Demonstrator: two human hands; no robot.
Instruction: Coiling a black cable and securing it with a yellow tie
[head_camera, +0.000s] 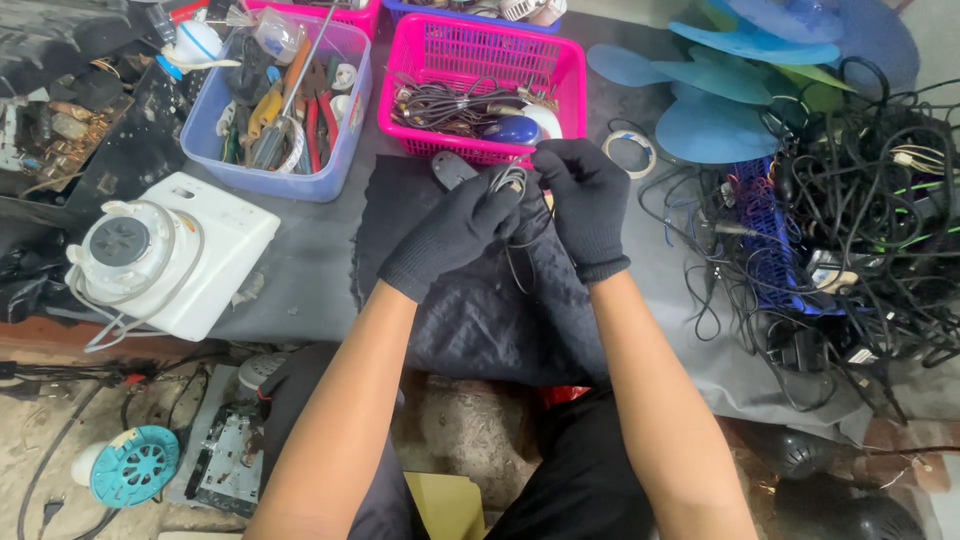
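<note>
Both my hands wear black knit gloves and meet over a black cloth spread on the table. My left hand and my right hand together hold a coiled grey cable, with a thin dark wire hanging down from it over the cloth. A small dark oval device lies on the cloth just beyond my left hand. Directly behind my hands stands a pink basket holding cables and a blue and white computer mouse.
A blue bin with pliers and screwdrivers sits at the back left. A white instant camera rests at the left. A tangle of black cables fills the right, with blue fan blades behind. A tape roll lies nearby.
</note>
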